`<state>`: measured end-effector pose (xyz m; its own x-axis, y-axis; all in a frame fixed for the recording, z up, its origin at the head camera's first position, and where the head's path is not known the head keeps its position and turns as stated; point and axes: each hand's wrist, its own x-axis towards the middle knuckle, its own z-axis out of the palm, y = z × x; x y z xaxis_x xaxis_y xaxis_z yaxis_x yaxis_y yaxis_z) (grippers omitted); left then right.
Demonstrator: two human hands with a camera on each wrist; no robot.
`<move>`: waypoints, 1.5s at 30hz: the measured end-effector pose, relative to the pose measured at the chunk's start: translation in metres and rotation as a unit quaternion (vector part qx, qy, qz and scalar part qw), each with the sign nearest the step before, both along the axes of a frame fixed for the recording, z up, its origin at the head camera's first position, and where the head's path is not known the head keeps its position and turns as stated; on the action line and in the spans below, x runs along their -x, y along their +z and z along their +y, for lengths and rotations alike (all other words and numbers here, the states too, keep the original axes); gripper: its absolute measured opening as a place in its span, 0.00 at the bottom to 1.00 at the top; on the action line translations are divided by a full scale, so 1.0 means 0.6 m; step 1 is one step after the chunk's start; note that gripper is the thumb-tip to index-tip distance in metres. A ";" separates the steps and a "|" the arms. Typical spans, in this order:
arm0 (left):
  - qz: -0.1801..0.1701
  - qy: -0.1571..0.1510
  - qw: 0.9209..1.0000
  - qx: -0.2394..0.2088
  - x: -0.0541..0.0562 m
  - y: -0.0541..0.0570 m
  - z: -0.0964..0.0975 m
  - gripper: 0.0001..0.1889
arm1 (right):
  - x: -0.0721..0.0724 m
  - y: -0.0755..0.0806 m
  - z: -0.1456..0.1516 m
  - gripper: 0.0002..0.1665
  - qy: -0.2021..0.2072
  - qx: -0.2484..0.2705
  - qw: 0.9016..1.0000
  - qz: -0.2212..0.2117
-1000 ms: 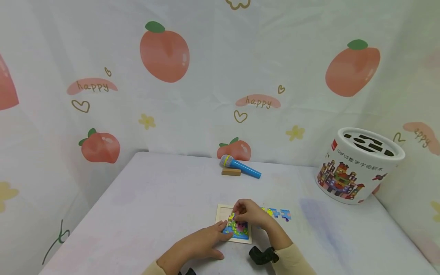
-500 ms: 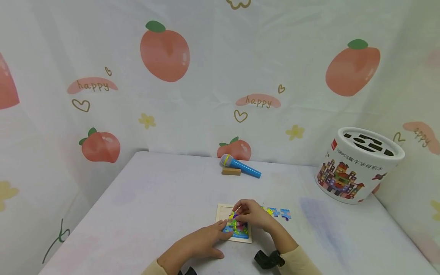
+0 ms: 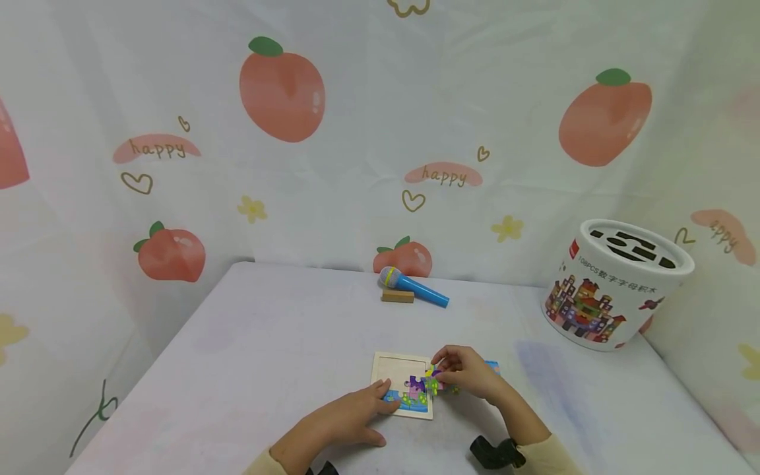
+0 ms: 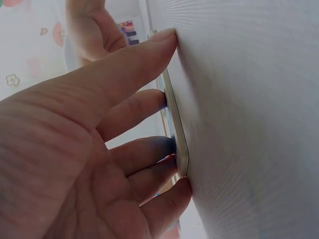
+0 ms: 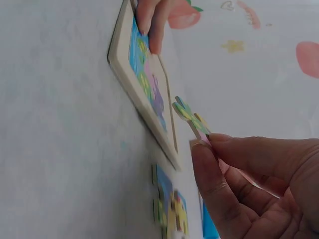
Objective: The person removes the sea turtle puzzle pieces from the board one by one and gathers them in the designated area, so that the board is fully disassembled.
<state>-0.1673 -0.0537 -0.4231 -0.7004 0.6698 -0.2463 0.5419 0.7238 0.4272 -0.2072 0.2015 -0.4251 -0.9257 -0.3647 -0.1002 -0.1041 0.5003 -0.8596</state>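
My right hand [image 3: 472, 375] pinches a jigsaw puzzle piece [image 5: 192, 118] between thumb and index finger. Green, yellow and pink show on the piece, which is raised and tilted by the right edge of a wooden puzzle tray [image 3: 388, 364]. Joined pieces [image 3: 413, 392] in purple, pink, green and blue fill the tray's lower part, while bare wood shows above them. My left hand [image 3: 356, 417] lies at the tray's lower left, fingers extended and fingertips on its edge and the blue pieces. In the left wrist view, those fingertips [image 4: 167, 145] meet the tray's side.
Loose puzzle pieces [image 5: 167, 199] lie right of the tray, partly behind my right hand in the head view. Farther back are a blue toy microphone [image 3: 421, 290] and a small wooden block [image 3: 398, 297]. A white block bucket [image 3: 614, 287] stands at the back right.
My right hand has moved right from over the tray to its right edge, holding a piece. More joined pieces and bare wood now show. My left hand has stayed put.
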 end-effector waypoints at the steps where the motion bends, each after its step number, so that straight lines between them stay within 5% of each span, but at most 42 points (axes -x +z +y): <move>1: 0.000 0.001 1.000 0.000 0.000 0.000 0.000 0.32 | -0.002 0.001 0.005 0.13 -0.005 0.002 1.000 -0.002; 24: -0.003 0.012 1.000 0.001 -0.006 0.002 0.001 0.32 | -0.025 -0.012 0.096 0.17 -0.085 -0.004 0.996 -0.029; 38: 0.002 0.009 1.000 0.007 -0.006 0.001 0.002 0.32 | -0.028 -0.023 0.105 0.17 -0.079 0.028 0.995 -0.051; 45: 0.004 0.003 1.000 -0.001 -0.005 -0.001 -0.001 0.33 | -0.029 -0.023 0.101 0.14 -0.103 -0.011 0.994 -0.031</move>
